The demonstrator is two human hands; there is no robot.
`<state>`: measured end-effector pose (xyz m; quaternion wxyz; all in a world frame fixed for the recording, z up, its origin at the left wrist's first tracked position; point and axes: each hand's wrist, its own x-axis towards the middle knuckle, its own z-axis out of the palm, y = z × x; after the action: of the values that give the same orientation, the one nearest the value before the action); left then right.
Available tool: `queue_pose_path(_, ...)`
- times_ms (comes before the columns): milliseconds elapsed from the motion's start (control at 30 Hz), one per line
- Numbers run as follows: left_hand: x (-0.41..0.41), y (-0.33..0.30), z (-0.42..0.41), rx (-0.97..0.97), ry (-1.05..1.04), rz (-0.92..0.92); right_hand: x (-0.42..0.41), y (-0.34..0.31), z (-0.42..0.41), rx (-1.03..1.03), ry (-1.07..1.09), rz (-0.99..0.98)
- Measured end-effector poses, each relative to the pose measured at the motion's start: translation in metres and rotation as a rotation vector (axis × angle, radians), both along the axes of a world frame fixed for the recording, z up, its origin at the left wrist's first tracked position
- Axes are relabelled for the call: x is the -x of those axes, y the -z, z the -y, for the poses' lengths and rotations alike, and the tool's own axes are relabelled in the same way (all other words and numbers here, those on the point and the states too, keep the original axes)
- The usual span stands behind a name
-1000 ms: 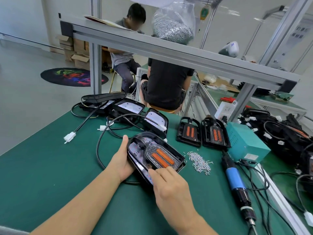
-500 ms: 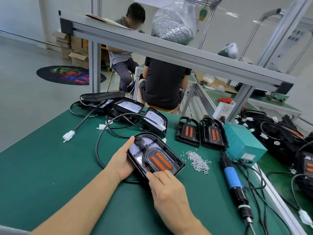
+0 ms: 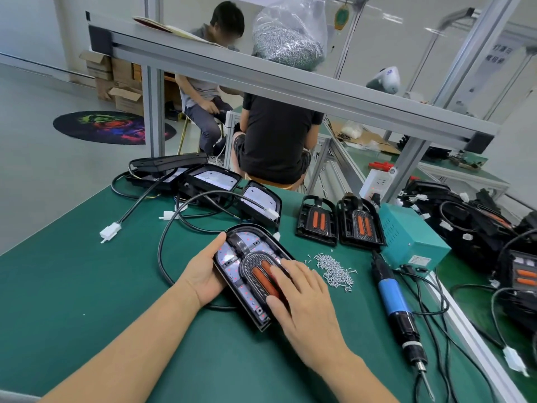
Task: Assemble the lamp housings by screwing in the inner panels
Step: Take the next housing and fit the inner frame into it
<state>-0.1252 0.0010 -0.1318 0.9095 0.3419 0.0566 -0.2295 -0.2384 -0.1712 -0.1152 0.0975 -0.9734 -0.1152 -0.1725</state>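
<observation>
right hand [image 3: 305, 303] lays straight fingers flat on the orange-striped inner panel [image 3: 261, 274] inside the black lamp housing [image 3: 250, 274]. left hand [image 3: 203, 271] cups the housing's left edge on the green table [image 3: 87, 301]. loose screws [image 3: 334, 270] and a blue electric screwdriver [image 3: 398, 306] lie just right.

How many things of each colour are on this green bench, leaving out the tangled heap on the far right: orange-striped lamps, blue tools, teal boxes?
Orange-striped lamps: 3
Blue screwdriver: 1
Teal box: 1
Total: 5
</observation>
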Motion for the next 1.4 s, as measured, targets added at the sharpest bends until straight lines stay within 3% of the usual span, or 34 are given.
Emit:
queue_pose_path(133,-0.001,-0.004,0.001,-0.046,0.008,0.019,0.0,0.01,0.005,0.077,0.006,-0.101)
queue_pose_path(200,-0.002,-0.006,0.002,-0.161,-0.04,0.071,0.0,0.01,0.005,0.057,0.016,-0.114)
queue_pose_path(367,-0.008,-0.005,-0.007,-1.07,-0.234,0.529,0.0,0.009,0.005,0.059,-0.008,-0.122)
queue_pose_path(533,-0.014,-0.001,-0.012,-1.553,-0.114,0.689,-0.004,0.006,0.003,0.065,-0.032,-0.097)
queue_pose_path(800,-0.015,-0.007,-0.018,-1.635,-0.03,0.703,-0.002,0.003,0.016,-0.02,-0.066,-0.097)
queue_pose_path(967,-0.015,-0.01,-0.023,-1.594,-0.019,0.733,-0.003,-0.008,0.065,-0.158,0.184,0.016)
queue_pose_path(1167,-0.013,-0.017,-0.02,-1.577,-0.019,0.709,-0.004,-0.019,0.136,-0.071,0.685,-0.185)
queue_pose_path(1400,-0.012,-0.026,-0.019,-1.575,-0.113,0.669,-0.012,-0.01,0.161,-0.065,0.841,-0.45)
